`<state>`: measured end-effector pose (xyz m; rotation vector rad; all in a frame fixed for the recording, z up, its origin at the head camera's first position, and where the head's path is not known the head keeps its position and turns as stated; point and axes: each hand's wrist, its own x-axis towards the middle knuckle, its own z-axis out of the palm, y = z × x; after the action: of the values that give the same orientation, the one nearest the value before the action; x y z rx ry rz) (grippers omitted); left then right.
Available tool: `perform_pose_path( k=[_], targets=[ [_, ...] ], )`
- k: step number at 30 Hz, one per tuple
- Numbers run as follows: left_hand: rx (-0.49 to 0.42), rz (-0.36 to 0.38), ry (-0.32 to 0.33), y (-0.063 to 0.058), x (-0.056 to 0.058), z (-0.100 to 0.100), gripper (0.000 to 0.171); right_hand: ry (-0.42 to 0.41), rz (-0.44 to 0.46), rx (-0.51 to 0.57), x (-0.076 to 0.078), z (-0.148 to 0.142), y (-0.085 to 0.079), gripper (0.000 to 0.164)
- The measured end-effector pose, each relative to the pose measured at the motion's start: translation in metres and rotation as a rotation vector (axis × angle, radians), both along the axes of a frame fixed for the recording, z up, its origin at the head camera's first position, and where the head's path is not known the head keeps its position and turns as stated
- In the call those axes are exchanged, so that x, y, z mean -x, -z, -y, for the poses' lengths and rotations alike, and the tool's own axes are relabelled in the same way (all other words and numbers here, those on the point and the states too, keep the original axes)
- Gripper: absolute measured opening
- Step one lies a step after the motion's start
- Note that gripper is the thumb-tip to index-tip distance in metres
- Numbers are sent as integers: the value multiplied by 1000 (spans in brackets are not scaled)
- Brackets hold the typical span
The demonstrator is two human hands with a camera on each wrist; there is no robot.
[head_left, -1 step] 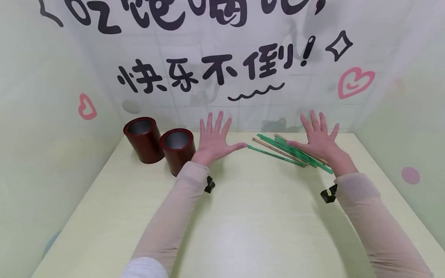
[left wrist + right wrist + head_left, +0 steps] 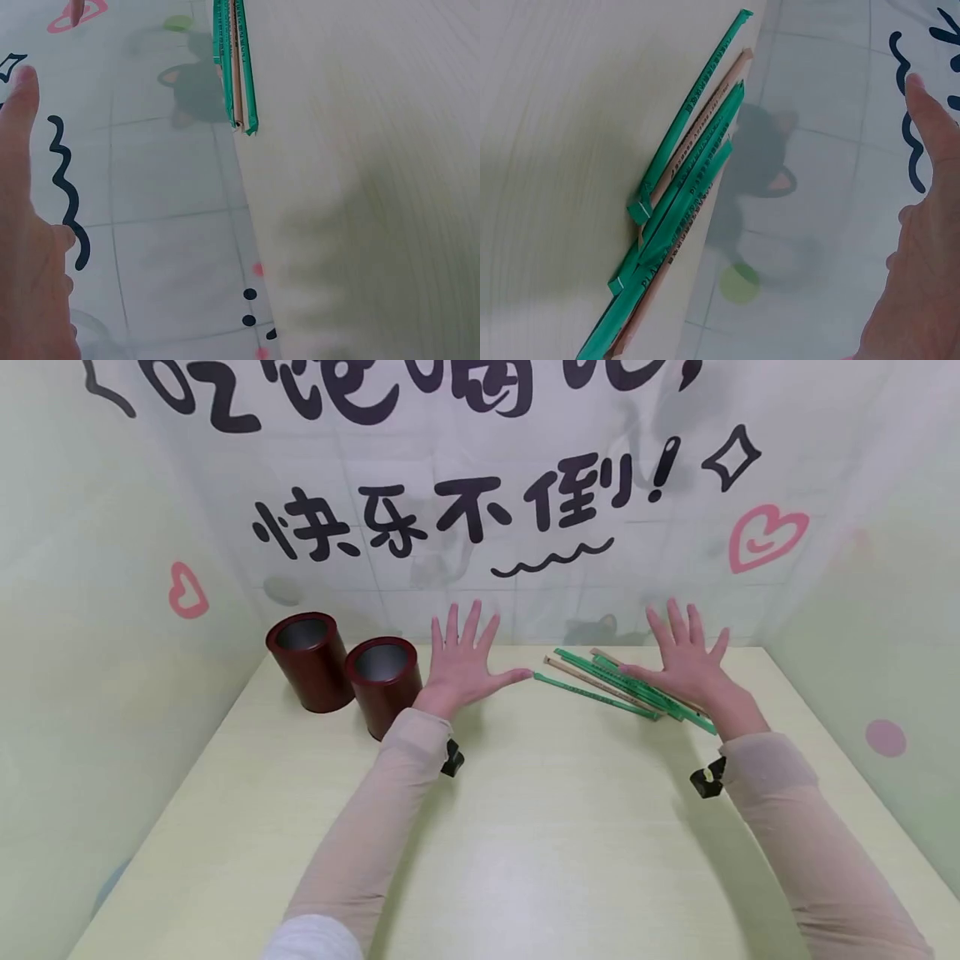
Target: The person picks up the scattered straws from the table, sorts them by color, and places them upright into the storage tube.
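My left hand (image 2: pixel 461 664) is held up with its fingers spread, just right of two dark red canisters. Its thumb points toward the near end of the straw pile, and nothing is in its grasp. Several thin wrapped straws, green ones (image 2: pixel 597 697) and brown ones (image 2: pixel 705 124), lie in a loose slanted bundle toward the back right of the table. Above their right part, my right hand (image 2: pixel 693 672) also spreads its fingers, holding nothing. It covers part of the bundle in the head view. Printed lettering shows on the wrappers in the right wrist view.
The rear canister (image 2: pixel 318 672) and the front canister (image 2: pixel 386 693) stand upright and open-topped at the back left. A pale wooden table (image 2: pixel 510 827) spreads below both arms. Behind it rises a white wall sheet (image 2: pixel 480 602) with black lettering and pink hearts.
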<state>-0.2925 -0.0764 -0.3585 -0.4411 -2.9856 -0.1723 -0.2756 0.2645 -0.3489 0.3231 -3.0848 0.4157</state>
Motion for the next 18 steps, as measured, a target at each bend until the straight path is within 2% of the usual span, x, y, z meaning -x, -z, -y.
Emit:
perform_pose_path(
  k=[9,18],
  targets=[
    [13,-53,16,-12,-6,-1,105,-14,11,19,-1,6,0,107],
    [44,-44,-16,-30,-8,8,106,-21,45,36,-2,10,-5,106]
  ],
)
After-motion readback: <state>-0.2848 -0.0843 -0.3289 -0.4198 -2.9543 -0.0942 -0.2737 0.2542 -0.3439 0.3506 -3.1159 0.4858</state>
